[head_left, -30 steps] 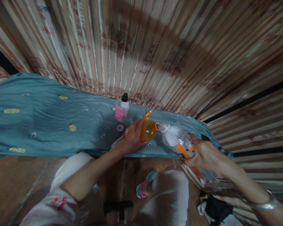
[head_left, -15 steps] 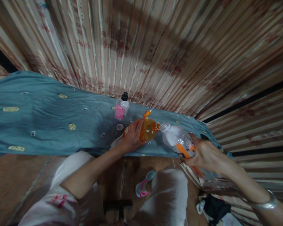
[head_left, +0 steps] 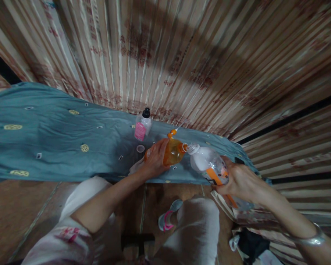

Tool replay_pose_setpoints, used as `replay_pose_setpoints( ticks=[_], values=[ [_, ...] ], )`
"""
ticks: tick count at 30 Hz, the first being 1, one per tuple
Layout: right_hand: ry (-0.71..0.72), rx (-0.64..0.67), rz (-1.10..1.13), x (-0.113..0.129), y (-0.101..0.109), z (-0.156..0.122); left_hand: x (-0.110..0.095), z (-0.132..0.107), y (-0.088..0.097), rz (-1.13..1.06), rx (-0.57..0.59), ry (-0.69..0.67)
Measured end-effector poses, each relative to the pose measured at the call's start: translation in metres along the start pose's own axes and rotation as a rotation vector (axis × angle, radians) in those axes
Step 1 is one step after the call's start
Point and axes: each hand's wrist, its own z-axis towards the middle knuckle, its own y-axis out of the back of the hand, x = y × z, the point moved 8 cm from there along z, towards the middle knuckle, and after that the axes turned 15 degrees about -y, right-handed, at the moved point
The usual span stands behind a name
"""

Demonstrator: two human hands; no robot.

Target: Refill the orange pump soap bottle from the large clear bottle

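My left hand is wrapped round an orange bottle, tilted with its uncapped neck toward the right. My right hand grips a large clear plastic bottle with an orange label, tipped so its mouth meets the orange bottle's mouth. Whitish, foamy-looking contents show near the clear bottle's shoulder. Behind the left hand lies an orange pump top with a thin pale tube. A clear bottle with a pink label and black pump stands beside it. A small round cap or cup is left of my left hand.
A teal cloth with pineapple prints covers the long narrow surface. Pleated patterned curtain hangs right behind it. Below are my knees, the tiled floor and a dark bundle at lower right.
Almost nothing differs. Both hands keep the two bottles mouth to mouth, and the view has shifted very slightly.
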Motion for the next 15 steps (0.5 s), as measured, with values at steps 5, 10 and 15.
replay_pose_setpoints(
  ticks=[5, 10, 15],
  values=[
    [-0.007, -0.001, 0.005, 0.0, -0.0005, 0.0006, 0.0001, -0.0004, 0.0, -0.01, 0.002, -0.005],
    [0.007, 0.01, 0.014, 0.0002, -0.0019, 0.0008, 0.0004, -0.0004, -0.0006, -0.019, 0.01, 0.001],
    [0.007, 0.016, 0.002, 0.001, -0.0018, 0.0002, 0.0001, -0.0002, -0.0001, 0.001, 0.016, 0.005]
  ],
)
